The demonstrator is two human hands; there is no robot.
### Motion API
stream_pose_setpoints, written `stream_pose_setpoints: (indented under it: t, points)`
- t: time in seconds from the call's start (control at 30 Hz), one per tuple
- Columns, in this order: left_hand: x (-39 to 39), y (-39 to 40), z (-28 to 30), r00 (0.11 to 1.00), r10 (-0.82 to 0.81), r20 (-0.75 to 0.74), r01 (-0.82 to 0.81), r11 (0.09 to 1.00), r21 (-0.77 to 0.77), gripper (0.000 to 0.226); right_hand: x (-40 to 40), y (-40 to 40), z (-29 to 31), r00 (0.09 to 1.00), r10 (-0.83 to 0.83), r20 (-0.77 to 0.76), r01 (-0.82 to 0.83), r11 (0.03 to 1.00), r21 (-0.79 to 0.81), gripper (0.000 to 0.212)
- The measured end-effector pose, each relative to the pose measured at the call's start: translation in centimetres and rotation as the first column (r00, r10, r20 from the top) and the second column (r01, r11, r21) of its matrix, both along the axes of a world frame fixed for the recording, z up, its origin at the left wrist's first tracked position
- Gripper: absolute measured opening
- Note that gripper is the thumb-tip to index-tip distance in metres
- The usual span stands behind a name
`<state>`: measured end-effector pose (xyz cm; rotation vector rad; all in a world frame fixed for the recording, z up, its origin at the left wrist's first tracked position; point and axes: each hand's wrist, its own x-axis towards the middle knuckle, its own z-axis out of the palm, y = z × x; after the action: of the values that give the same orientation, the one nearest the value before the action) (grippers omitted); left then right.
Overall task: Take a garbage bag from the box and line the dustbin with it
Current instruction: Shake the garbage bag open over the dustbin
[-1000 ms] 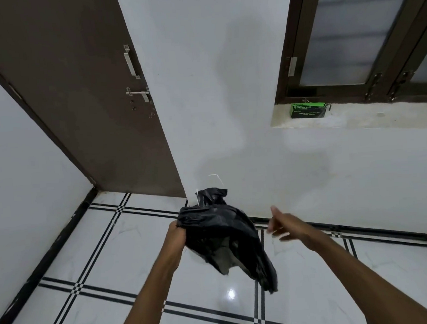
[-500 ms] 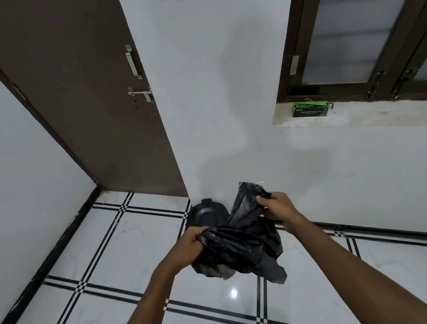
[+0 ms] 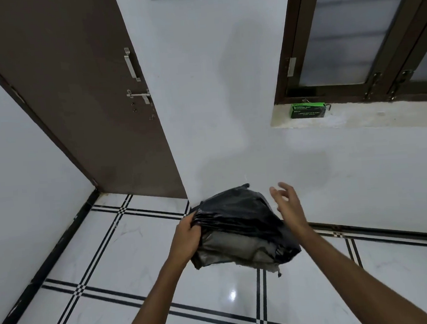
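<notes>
Low in the middle of the frame, the left hand (image 3: pixel 187 235) pinches a bunched edge of the black garbage bag (image 3: pixel 239 223), which billows in the air above the white tiled floor (image 3: pixel 113 257) and hides whatever stands beneath it. Just beside the bag's right edge, the right hand (image 3: pixel 290 207) hovers with fingers spread and loose, gripping nothing; whether it brushes the plastic cannot be told. Up at the right, the green garbage bag box (image 3: pixel 308 110) sits on the window ledge (image 3: pixel 381 117), well apart from both hands, and a brown door (image 3: pixel 76 95) fills the upper left.
</notes>
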<state>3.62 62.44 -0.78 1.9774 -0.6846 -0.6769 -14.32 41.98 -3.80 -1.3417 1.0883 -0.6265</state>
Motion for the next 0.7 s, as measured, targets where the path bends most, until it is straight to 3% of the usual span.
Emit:
stream_pose_setpoints:
  t: [0.1,0.17,0.2,0.33,0.47,0.53,0.63,0.7]
  points:
    - [-0.6,-0.8,0.7,0.998,-0.015,-0.069,0.010,0.997,-0.075,0.045,-0.3,4.0,0.1,0.905,0.419,-0.079,-0.426,0.887,-0.175,0.062]
    - [-0.7,-1.0,1.0,0.996,-0.035,-0.082,0.027,0.995,-0.097,0.047,-0.3,4.9,-0.7,0.826,0.503,-0.255,-0.562,0.767,-0.310,0.065]
    - [-0.5,-1.0,0.8,0.996,-0.041,-0.077,0.034,0.995,-0.094,0.047,-0.3,4.7,-1.2,0.832,0.458,-0.312,-0.549,0.758,-0.352,0.062]
    - [0.9,0.1,-0.3,0.996,0.069,0.052,-0.071,0.997,0.030,0.037,-0.9,1.8,-2.9,0.919,0.174,-0.353,-0.282,0.918,-0.280,0.045]
    - [1.8,2.0,-1.7,0.902,0.056,0.428,-0.190,0.942,0.277,0.034,-3.3,-1.1,-2.5,0.874,-0.002,-0.487,-0.219,0.891,-0.398,0.041]
    - [1.3,2.3,-2.1,0.839,0.057,0.541,-0.252,0.923,0.292,0.036,-3.8,-1.2,-2.2,0.865,-0.059,-0.498,-0.208,0.861,-0.463,0.046]
    - [0.9,1.8,-2.5,0.865,0.142,0.482,-0.259,0.948,0.184,0.039,-3.6,-1.0,-1.8,0.880,-0.087,-0.468,-0.173,0.857,-0.485,0.042]
    - [1.6,1.2,-2.5,0.949,0.207,0.238,-0.238,0.965,0.112,0.038,-3.4,-1.4,-1.8,0.913,-0.039,-0.406,-0.143,0.902,-0.407,0.046]
